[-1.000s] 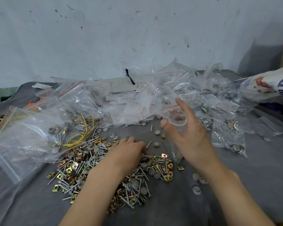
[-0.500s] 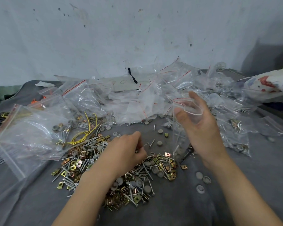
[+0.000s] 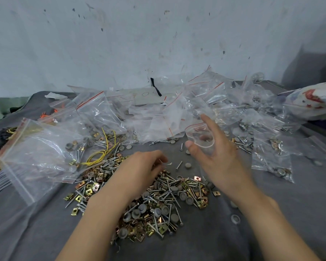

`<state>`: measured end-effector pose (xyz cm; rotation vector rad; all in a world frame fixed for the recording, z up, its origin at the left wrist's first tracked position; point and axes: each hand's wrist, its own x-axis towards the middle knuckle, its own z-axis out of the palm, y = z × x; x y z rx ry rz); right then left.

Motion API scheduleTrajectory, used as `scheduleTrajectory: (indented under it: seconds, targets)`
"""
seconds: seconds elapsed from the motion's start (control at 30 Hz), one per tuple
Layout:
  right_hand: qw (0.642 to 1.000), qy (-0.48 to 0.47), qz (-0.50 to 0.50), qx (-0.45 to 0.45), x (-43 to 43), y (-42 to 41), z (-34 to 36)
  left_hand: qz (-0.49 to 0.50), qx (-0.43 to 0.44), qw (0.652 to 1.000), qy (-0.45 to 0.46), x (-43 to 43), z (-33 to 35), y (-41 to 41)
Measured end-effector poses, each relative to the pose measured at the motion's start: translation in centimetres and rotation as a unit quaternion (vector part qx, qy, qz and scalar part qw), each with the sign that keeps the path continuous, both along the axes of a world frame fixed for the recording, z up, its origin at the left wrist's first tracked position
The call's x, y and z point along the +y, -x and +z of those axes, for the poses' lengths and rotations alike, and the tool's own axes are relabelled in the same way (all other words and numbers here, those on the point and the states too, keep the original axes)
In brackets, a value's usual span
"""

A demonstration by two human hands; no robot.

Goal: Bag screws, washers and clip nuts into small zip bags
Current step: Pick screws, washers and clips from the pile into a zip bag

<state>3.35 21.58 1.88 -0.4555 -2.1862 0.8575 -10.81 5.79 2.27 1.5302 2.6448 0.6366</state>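
Note:
A heap of screws, grey washers and brass clip nuts (image 3: 158, 200) lies on the grey cloth in front of me. My right hand (image 3: 220, 157) holds a small clear zip bag (image 3: 201, 138) with its mouth spread wide between thumb and fingers, just above and behind the heap. My left hand (image 3: 141, 170) hovers palm down over the heap's back edge, fingers curled around small parts; a screw tip (image 3: 161, 161) sticks out at its fingertips. The two hands are a short gap apart.
A large zip bag (image 3: 43, 157) with a few parts lies at the left beside yellow wire ties (image 3: 102, 153). Many empty and filled small zip bags (image 3: 233, 113) are piled along the back and right. A person's printed sleeve (image 3: 312, 98) enters from the right edge.
My right hand has lowered the bag back toward the heap after lifting it. My left hand has shifted slightly up and right, toward the bag's mouth, with parts pinched in its fingers.

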Motion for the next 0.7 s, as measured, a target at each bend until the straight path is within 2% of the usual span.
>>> scheduleTrajectory:
  seconds: [0.23,0.33,0.43,0.5,0.57,0.7]
  targets:
    - [1.0,-0.017,0.008,-0.013,-0.1,-0.1,0.0,0.015,-0.011,1.0,-0.009,-0.4,0.2,0.2]
    - [1.0,-0.023,0.015,-0.01,-0.2,-0.1,-0.4,0.014,0.005,0.995,-0.099,-0.5,1.3,0.3]
    - [0.999,-0.031,0.021,-0.012,-0.2,0.2,-0.7,0.017,0.013,0.976,-0.219,-0.1,3.5,-0.4]
    - [0.999,-0.039,0.026,-0.011,-0.3,0.3,-0.7,0.006,0.019,0.964,-0.267,0.2,4.9,-1.4]
    - [0.999,-0.04,0.026,-0.012,-0.4,0.5,-0.7,-0.016,0.03,0.961,-0.276,0.3,5.8,-2.5]
    - [0.999,-0.041,0.024,-0.011,-1.0,0.8,-0.7,-0.036,0.06,0.969,-0.236,1.0,6.1,-4.3]
